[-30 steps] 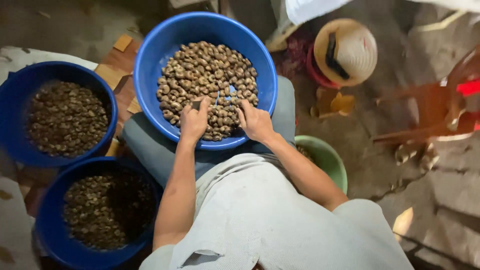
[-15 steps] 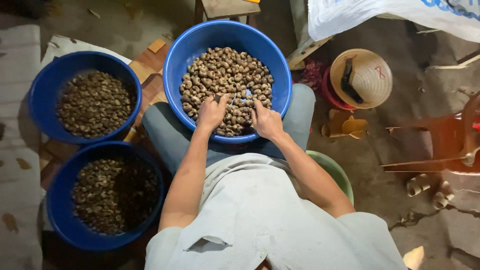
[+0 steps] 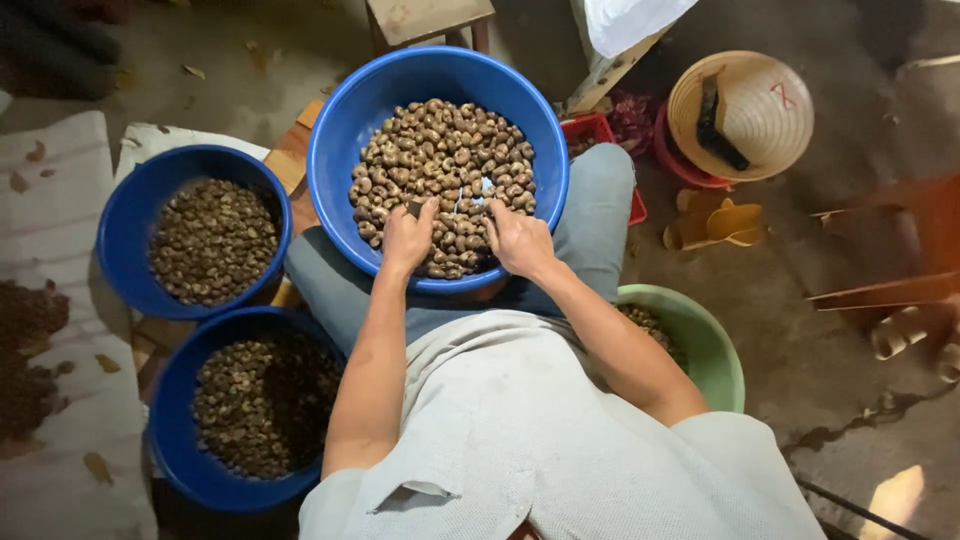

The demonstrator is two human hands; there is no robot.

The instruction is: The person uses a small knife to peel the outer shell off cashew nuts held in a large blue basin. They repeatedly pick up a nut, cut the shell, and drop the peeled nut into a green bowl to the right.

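Blue basins (image 3: 345, 130) (3), brown nuts (image 3: 445, 160), green bowl (image 3: 715, 345), red basket (image 3: 600, 130).

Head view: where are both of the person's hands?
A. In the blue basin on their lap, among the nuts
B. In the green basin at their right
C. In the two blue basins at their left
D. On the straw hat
A: the left hand and right hand both rest on the nuts inside the blue basin on the lap.

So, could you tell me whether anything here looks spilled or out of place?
Nothing stands out. Both hands, left hand and right hand, rest in the nuts inside the big blue basin; none lie outside it.
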